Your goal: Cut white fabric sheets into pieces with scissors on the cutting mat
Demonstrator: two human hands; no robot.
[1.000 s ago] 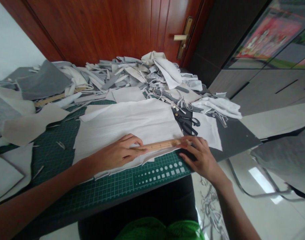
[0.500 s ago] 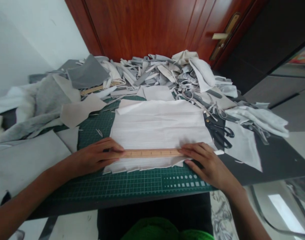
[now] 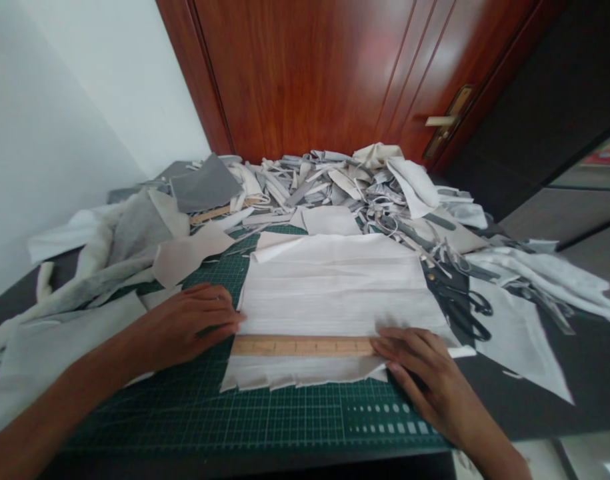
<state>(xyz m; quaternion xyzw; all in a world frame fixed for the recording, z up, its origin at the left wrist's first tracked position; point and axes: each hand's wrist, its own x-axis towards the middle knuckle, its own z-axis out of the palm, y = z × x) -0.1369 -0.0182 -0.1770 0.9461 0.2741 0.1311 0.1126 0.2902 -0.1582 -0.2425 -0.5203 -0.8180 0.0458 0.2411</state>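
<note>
A wooden ruler (image 3: 302, 345) lies level across a white folded cloth (image 3: 329, 287), near the cloth's frayed lower edge. My left hand (image 3: 185, 327) rests flat with its fingertips at the cloth's left edge, just above the ruler's left end. My right hand (image 3: 425, 373) presses down on the ruler's right end with its fingers spread. Both rest on a green cutting mat (image 3: 209, 427). Black-handled scissors (image 3: 457, 303) lie beyond my right hand, beside the cloth.
A large heap of grey and white fabric scraps (image 3: 325, 190) rises behind the cloth against a wooden door (image 3: 305, 73). Grey fleece (image 3: 135, 247) and a beige fabric piece (image 3: 189, 253) lie to the left. A white triangular cloth (image 3: 515, 340) lies on the dark tabletop at right.
The view has swung and levelled. My left hand has slid off the ruler to the cloth's left edge, showing more of the ruler's length.
</note>
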